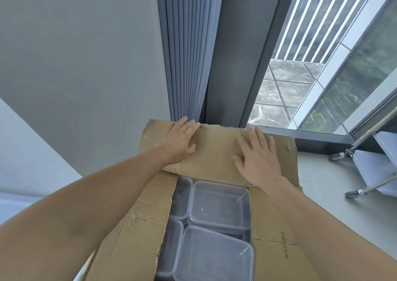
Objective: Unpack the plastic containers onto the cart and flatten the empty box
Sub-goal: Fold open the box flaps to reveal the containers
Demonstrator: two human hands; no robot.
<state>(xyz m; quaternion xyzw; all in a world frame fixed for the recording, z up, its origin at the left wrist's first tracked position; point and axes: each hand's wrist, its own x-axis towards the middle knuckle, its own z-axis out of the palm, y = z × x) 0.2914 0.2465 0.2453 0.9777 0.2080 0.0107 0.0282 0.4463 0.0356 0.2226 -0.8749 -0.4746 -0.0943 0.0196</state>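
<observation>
An open cardboard box (217, 152) stands in front of me with its flaps spread outward. Inside lie several clear plastic containers (219, 203), rectangular and stacked. My left hand (180, 138) lies flat on the far flap near its left end, fingers reaching the flap's far edge. My right hand (257, 156) presses flat on the same flap further right, fingers spread. Both forearms stretch over the side flaps. The metal cart (371, 169) shows only partly at the right edge, with wheels and white shelves.
A grey wall rises on the left and pleated grey curtains (187, 55) hang just behind the box. A dark window frame and glass door to a balcony fill the upper right. Pale floor tiles lie between box and cart.
</observation>
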